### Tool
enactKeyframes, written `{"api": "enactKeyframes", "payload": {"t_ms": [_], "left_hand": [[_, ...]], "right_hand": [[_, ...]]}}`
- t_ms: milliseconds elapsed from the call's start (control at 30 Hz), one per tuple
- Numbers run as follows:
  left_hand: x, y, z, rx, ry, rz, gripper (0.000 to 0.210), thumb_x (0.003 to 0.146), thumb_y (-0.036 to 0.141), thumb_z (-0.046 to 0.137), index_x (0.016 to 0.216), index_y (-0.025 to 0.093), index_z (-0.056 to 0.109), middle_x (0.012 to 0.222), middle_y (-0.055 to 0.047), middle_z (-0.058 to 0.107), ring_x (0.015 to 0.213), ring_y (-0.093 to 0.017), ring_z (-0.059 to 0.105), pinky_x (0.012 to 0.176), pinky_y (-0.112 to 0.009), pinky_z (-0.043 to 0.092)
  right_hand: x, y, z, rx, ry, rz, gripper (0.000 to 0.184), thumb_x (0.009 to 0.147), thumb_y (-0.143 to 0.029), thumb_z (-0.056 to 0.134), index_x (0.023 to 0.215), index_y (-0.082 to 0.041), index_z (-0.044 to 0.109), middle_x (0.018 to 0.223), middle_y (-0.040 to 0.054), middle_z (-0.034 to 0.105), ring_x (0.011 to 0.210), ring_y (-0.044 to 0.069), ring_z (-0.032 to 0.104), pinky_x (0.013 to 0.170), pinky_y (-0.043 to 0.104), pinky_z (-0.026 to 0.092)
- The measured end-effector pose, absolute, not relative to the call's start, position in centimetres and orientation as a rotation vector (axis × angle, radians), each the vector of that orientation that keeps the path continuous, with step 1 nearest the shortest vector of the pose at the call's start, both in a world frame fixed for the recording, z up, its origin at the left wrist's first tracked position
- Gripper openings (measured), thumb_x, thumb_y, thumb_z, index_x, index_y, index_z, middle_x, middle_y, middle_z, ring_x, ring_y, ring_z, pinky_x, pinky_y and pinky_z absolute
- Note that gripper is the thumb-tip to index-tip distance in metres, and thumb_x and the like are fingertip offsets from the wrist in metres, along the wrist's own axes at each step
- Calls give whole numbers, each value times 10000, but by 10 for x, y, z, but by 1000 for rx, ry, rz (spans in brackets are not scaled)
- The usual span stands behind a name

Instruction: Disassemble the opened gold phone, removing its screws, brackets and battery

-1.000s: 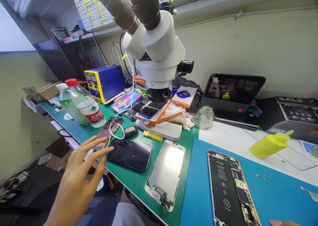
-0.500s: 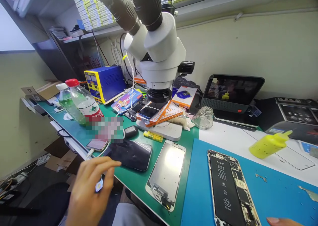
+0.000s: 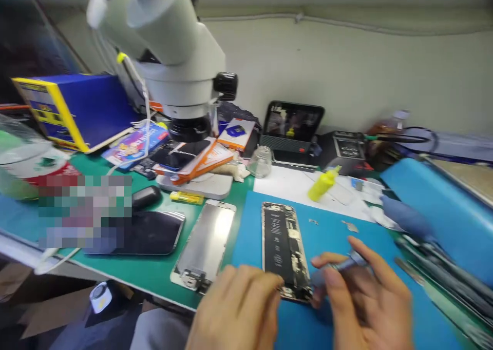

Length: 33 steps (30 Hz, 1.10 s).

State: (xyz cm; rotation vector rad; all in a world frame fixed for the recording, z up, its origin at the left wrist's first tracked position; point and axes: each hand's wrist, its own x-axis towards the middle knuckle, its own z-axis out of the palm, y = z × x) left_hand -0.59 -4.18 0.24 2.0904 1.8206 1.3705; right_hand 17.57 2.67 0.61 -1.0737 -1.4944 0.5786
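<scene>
An opened phone point(image 3: 278, 242) lies on the blue mat point(image 3: 246, 221), its black battery and circuit board exposed. My left hand point(image 3: 239, 306) is closed at the phone's lower left end, fingers curled and fingertips on its bottom edge. At the lower right corner, my right hand point(image 3: 365, 298) grips a slim screwdriver point(image 3: 352, 261) with a grey-blue end. The screwdriver's tip is blurred and hidden by fingers. Left of the phone rests a detached screen panel point(image 3: 208, 242), silvery back up. Small metal parts point(image 3: 350, 226) lie on the mat beyond my right hand.
A microscope point(image 3: 173, 73) overhangs the bench at left. A dark phone point(image 3: 154, 232), a yellow lighter-like object point(image 3: 187, 197) and a glass jar point(image 3: 261, 161) stand nearby. A yellow squeeze bottle point(image 3: 322, 184) lies behind the mat; tools point(image 3: 442, 273) line the right side.
My view has swung to the right. The left hand has come from beside the dark phone to the opened phone. More of my right hand shows, now with a screwdriver in it.
</scene>
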Motion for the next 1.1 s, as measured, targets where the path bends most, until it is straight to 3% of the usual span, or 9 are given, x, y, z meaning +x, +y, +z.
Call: {"api": "enactKeyframes", "payload": {"t_ms": [100, 433, 600, 767, 933, 1100], "left_hand": [[-11, -30, -7, 2065, 1731, 1288, 255, 1175, 176, 554, 1343, 304, 698, 1182, -52, 826, 1059, -237, 830, 860, -373, 707], [-16, -24, -17, 2043, 1596, 1163, 236, 1220, 211, 511, 1275, 325, 711, 1165, -38, 765, 1070, -210, 773, 898, -347, 659], [-19, -25, -17, 2006, 1570, 1163, 256, 1223, 195, 507, 1286, 328, 717, 1170, -39, 762, 1086, -209, 755, 916, -345, 636], [-16, -27, -15, 1985, 1570, 1156, 251, 1222, 187, 515, 1267, 320, 723, 1171, -37, 744, 1086, -208, 736, 910, -339, 614], [-19, -24, -11, 1992, 1534, 1145, 228, 1207, 156, 547, 1262, 311, 704, 1178, -11, 735, 1075, -180, 721, 909, -304, 602], [-22, -20, -10, 2020, 1491, 1178, 148, 1170, 199, 676, 1242, 310, 744, 1163, 11, 758, 1053, -161, 734, 913, -279, 611]], "right_hand": [[168, 18, 12, -1123, -1522, 549, 449, 1181, -370, 656, 1624, -395, 582, 1134, 43, 822, 631, 127, 695, 566, 251, 644], [162, 8, 9, -1156, -1549, 557, 409, 1198, -317, 634, 1598, -402, 616, 1305, 64, 803, 882, 163, 782, 642, 281, 636], [164, 7, 7, -1084, -1609, 586, 430, 1204, -266, 614, 1611, -405, 604, 1252, 43, 815, 855, 166, 794, 669, 300, 678], [170, 11, 6, -1013, -1691, 594, 476, 1190, -236, 637, 1643, -374, 587, 1259, 58, 823, 987, 191, 848, 697, 272, 709], [183, 19, 0, -974, -1773, 649, 536, 1150, -208, 690, 1648, -385, 598, 1246, 53, 840, 754, 135, 805, 648, 225, 710], [187, 25, -6, -1014, -1683, 683, 507, 1132, -273, 723, 1622, -358, 626, 1253, 92, 846, 727, 174, 823, 652, 270, 736]]}}
